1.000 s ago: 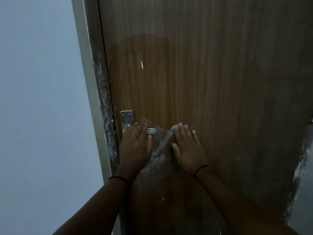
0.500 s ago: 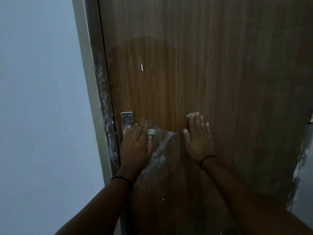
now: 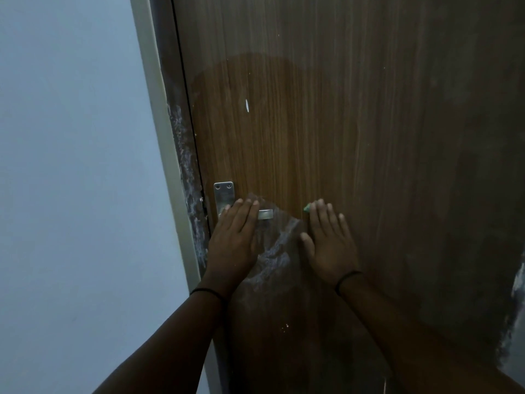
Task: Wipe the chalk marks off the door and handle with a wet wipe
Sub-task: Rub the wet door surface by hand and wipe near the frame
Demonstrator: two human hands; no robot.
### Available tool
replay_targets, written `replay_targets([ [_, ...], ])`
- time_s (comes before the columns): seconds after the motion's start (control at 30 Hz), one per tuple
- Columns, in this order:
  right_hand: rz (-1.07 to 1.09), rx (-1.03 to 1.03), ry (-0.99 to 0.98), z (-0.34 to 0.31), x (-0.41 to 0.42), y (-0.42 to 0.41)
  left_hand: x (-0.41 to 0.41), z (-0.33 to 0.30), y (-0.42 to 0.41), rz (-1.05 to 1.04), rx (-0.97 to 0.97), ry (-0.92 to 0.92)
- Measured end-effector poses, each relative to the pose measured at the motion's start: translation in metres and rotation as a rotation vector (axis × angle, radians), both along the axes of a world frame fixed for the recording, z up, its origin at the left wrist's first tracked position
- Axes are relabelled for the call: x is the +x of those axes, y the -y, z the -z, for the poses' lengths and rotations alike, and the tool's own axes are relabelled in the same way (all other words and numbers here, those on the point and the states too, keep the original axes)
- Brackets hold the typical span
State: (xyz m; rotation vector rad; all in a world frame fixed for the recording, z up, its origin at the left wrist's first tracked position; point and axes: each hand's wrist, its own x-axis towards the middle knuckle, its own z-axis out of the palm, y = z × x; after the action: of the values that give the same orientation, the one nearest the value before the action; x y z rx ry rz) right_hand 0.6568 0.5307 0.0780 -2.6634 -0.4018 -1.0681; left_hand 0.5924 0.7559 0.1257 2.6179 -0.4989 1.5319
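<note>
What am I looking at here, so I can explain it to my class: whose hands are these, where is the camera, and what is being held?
There is no machine here. The picture comes from a wide-angle camera worn on a person's head, looking forward and down, so the two arms reaching in from the bottom are that person's own.

In front of them stands a wooden door. The left hand lies flat over the metal handle, beneath a screwed metal plate. The right hand presses flat on the wood; a small green bit at its fingertips is probably the wet wipe, mostly hidden under the palm.

Between the hands runs a whitish chalk smear, not yet wiped off. More white marks run down the door frame on the left. The darker patch of wood above may be damp from wiping.
</note>
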Motion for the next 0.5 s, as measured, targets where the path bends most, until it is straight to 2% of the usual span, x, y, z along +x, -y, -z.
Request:
replay_targets([
  [0.1,-0.028,0.075,0.039,-0.022,0.004,-0.030,0.003,0.006,-0.001,0.016,-0.022,0.030],
  [0.17,-0.119,-0.027,0.028,-0.010,-0.002,-0.045,0.005,0.009,0.001,0.017,-0.046,0.046],
  [0.27,-0.128,-0.132,-0.033,0.033,-0.011,-0.031,0.007,0.010,-0.001,0.012,-0.032,0.051],
  [0.33,-0.061,-0.055,-0.044,0.041,-0.006,-0.009,0.007,0.010,-0.002,0.010,-0.018,0.046],
  [0.43,0.065,0.139,-0.022,0.017,0.006,0.001,0.008,0.011,-0.001,-0.006,-0.021,0.044],
  [0.5,0.022,0.150,-0.006,0.002,0.007,-0.012,0.009,0.015,0.004,-0.037,-0.033,0.036],
])
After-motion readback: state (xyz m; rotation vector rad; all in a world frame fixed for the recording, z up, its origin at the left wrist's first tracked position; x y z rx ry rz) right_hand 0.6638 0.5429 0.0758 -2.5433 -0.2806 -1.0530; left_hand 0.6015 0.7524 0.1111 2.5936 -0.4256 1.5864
